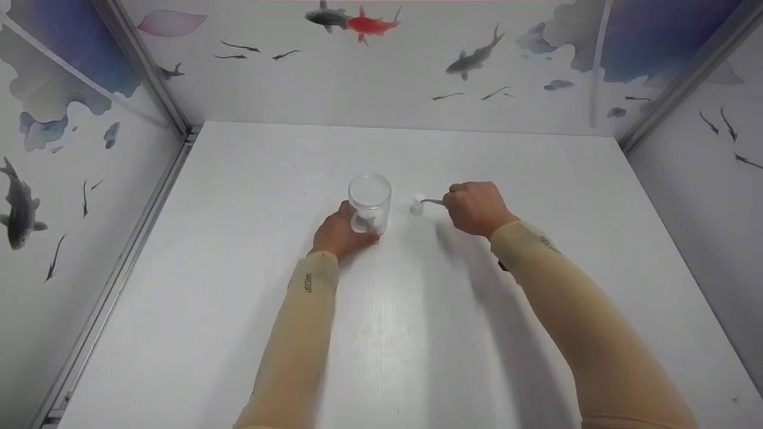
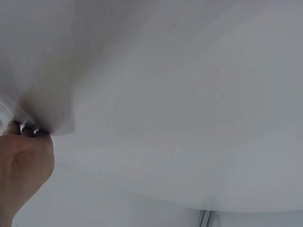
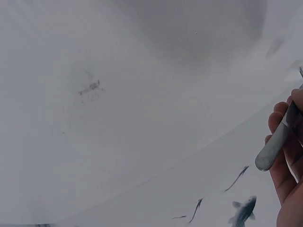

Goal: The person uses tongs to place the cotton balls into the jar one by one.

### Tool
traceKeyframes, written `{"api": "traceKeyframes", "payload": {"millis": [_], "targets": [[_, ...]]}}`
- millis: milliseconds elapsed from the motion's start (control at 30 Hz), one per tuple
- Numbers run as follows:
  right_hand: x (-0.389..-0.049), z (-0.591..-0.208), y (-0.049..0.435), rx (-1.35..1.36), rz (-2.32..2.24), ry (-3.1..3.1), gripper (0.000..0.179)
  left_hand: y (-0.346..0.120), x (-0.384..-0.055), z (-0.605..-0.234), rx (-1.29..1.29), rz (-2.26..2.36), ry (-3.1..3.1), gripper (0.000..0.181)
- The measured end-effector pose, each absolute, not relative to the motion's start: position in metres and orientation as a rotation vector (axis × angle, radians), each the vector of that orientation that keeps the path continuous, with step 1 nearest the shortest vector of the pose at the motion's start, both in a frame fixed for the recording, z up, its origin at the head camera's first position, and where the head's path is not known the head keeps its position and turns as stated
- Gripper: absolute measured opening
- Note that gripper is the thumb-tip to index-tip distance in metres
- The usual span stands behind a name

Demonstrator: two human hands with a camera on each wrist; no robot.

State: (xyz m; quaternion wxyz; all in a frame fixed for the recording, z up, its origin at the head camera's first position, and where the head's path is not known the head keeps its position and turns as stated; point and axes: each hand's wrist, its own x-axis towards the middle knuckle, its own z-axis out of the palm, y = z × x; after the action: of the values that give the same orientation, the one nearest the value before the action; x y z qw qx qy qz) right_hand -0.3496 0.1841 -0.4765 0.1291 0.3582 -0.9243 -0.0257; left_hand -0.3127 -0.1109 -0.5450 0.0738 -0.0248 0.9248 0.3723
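A clear jar with an open top stands in my left hand, which grips it low down, the thumb across its near side. Something whitish shows through the lower wall of the jar. In the left wrist view the left hand appears at the edge, its fingertips against the jar's base. To the right of the jar, my right hand holds slim metal tweezers with a bent tip. That tip meets a small white cotton ball. The rounded metal end of the tweezers sticks out of the right hand in the right wrist view.
Both hands work over a white table. Panels painted with fish, such as the back wall, surround it on three sides, with metal frame posts at the corners. Faint dark scuffs mark the tabletop.
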Motion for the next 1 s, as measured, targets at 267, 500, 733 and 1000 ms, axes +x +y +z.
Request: {"api": "traceKeyframes", "payload": {"millis": [267, 500, 733, 1000], "targets": [[-0.34, -0.454, 0.193, 1.059, -0.043, -2.639, 0.016, -0.112, -0.312, -0.545, -0.074, 1.136, 2.772, 0.102], [-0.334, -0.433, 0.19, 1.111, -0.025, -2.551, 0.014, -0.111, -0.312, -0.544, -0.058, 1.121, 2.774, 0.101], [-0.332, -0.414, 0.17, 1.136, -0.071, -2.452, 0.014, -0.113, -0.313, -0.545, -0.094, 1.137, 2.752, 0.107], [-0.328, -0.405, 0.145, 1.167, -0.084, -2.427, 0.014, -0.109, -0.311, -0.54, -0.085, 1.097, 2.762, 0.101]]}}
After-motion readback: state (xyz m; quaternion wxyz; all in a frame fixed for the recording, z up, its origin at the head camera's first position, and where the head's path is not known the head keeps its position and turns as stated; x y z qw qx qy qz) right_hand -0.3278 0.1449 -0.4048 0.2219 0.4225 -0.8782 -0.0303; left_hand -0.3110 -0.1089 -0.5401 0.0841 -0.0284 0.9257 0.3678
